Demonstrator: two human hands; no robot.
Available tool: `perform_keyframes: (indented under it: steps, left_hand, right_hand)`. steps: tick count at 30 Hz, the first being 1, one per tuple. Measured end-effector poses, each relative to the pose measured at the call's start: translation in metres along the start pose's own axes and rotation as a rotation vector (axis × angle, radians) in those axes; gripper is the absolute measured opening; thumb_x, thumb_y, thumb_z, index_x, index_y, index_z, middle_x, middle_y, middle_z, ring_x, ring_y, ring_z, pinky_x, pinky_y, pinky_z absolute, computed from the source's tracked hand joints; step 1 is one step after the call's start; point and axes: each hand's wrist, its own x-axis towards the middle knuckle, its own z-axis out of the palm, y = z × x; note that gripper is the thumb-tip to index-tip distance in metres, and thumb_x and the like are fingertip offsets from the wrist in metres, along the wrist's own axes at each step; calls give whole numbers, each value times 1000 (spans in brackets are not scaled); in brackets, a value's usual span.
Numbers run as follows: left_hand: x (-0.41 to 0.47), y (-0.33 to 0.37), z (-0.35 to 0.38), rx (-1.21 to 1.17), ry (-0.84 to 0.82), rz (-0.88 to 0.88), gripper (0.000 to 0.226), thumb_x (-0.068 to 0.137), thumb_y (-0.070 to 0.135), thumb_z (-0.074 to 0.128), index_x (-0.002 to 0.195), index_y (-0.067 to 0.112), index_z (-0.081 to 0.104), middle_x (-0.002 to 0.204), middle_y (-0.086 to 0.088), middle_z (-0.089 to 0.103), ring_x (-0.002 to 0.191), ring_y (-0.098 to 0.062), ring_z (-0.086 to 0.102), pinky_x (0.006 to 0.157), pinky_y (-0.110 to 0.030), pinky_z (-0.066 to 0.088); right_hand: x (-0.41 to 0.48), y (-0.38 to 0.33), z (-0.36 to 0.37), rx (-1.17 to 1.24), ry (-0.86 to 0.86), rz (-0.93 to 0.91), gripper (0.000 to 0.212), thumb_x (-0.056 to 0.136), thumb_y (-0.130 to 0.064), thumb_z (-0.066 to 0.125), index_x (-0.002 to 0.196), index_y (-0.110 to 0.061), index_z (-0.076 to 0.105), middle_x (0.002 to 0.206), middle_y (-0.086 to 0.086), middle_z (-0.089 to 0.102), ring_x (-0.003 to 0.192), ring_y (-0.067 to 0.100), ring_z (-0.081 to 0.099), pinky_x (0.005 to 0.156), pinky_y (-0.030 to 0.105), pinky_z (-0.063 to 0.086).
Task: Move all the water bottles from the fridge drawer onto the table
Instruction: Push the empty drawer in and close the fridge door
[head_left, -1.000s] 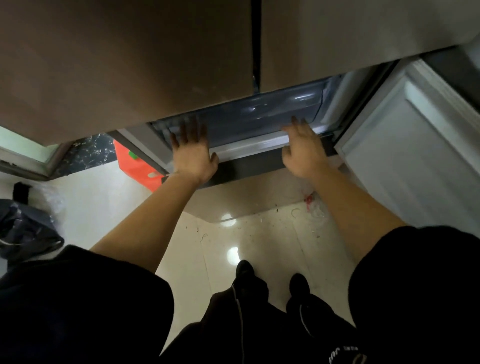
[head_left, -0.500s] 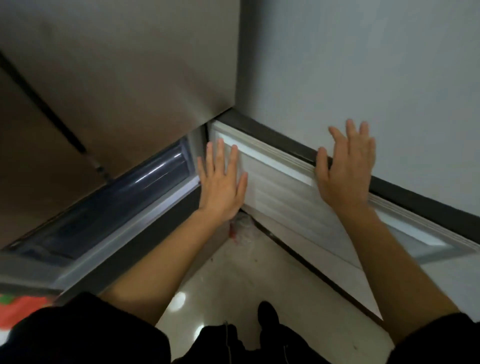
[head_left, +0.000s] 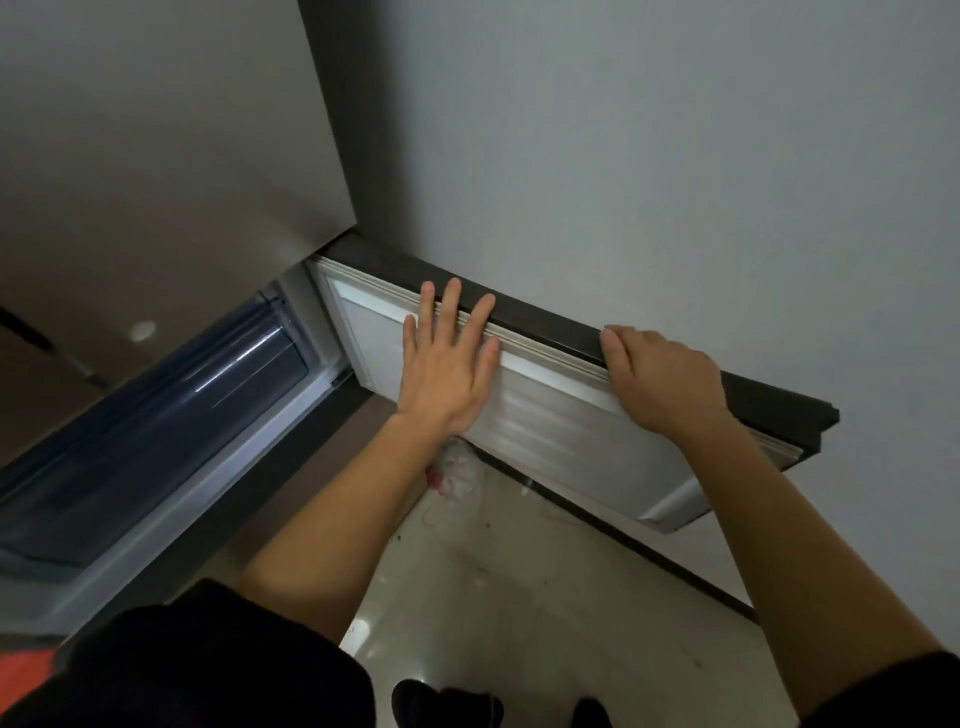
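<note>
Fridge side: our left grip (head_left: 447, 374) lies flat, fingers spread wide, on the white ribbed inner face of the open, dark-edged fridge door (head_left: 561, 421), while our right grip (head_left: 660, 379) curls over that door's top edge. The translucent blue-tinted plastic fridge drawer (head_left: 156, 415) sits to the left; no water bottles show in it, and no worktop is in view. We judge the step to be door handling, not carrying. Next comes a steady swing on the hinge, fingers kept off the seal.
</note>
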Motion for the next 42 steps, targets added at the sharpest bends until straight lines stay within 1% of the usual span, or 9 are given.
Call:
perform_keyframes:
  steps: [7, 13, 17, 24, 26, 29, 32, 35, 42]
  left_hand:
    - [-39, 45, -3, -348, 51, -300, 58, 104, 55, 19, 157, 34, 14, 166, 8, -12, 152, -14, -13, 124, -45, 1]
    - [-111, 82, -13, -717, 114, -513, 67, 100, 63, 13, 158, 32, 2, 165, 11, -9, 151, -6, -7, 125, -46, 4]
    - [-173, 86, -38, -897, 119, -628, 69, 94, 74, 11, 155, 42, 19, 162, 12, 25, 148, -7, 25, 122, -48, 23]
    - [-260, 62, -115, -937, 58, -785, 50, 101, 60, 10, 121, 54, 55, 115, 31, 66, 112, 10, 59, 94, -14, 45]
    - [-282, 46, -138, -856, 55, -879, 45, 99, 64, 14, 118, 56, 53, 114, 37, 63, 112, 11, 59, 90, -8, 41]
    - [-317, 9, -158, -452, -8, -930, 70, 88, 79, 31, 147, 44, 36, 148, 15, 45, 135, -13, 46, 108, -26, 34]
    - [-343, -23, -172, -18, -105, -916, 101, 76, 87, 46, 157, 33, 18, 153, 5, 42, 131, -20, 50, 106, -37, 45]
    - [-361, -63, -177, 226, -12, -911, 100, 79, 82, 48, 157, 32, 13, 156, 5, 36, 134, -22, 44, 104, -39, 45]
    - [-367, -148, -172, 613, 262, -852, 68, 94, 65, 40, 145, 20, 50, 148, -7, 51, 137, -32, 45, 112, -51, 35]
  right_hand:
    - [-18, 9, -16, 243, -315, -209, 58, 104, -55, 16, 155, -30, 27, 157, 1, 39, 138, 27, 43, 112, 43, 33]
    - [-42, -8, 1, 489, -660, -458, 65, 105, -54, 21, 159, -27, -3, 167, -1, -5, 153, 13, 0, 124, 31, 2]
    - [-71, -47, 18, 743, -759, -479, 72, 104, -52, 27, 156, -24, -14, 166, -5, -6, 152, 11, 1, 122, 27, 4]
    - [-128, -147, 53, 880, -748, -434, 75, 104, -48, 30, 155, -23, -20, 167, 2, -5, 153, 23, 8, 122, 37, 10]
    - [-141, -180, 56, 877, -724, -420, 78, 104, -48, 31, 155, -22, -23, 167, 4, -9, 153, 27, 9, 122, 42, 11]
    - [-157, -230, 61, 922, -669, -348, 81, 104, -45, 34, 154, -20, -23, 166, 7, -11, 153, 28, 7, 121, 39, 11]
    - [-172, -280, 66, 988, -588, -276, 82, 104, -44, 36, 155, -15, -22, 166, 9, -12, 153, 28, 7, 119, 37, 14]
    - [-177, -327, 71, 1044, -555, -225, 85, 103, -46, 38, 155, -16, -22, 165, 10, -17, 153, 29, 6, 119, 38, 16]
    - [-160, -396, 81, 1096, -540, -160, 103, 94, -58, 52, 152, -30, -27, 163, 8, -24, 151, 35, 12, 118, 44, 20]
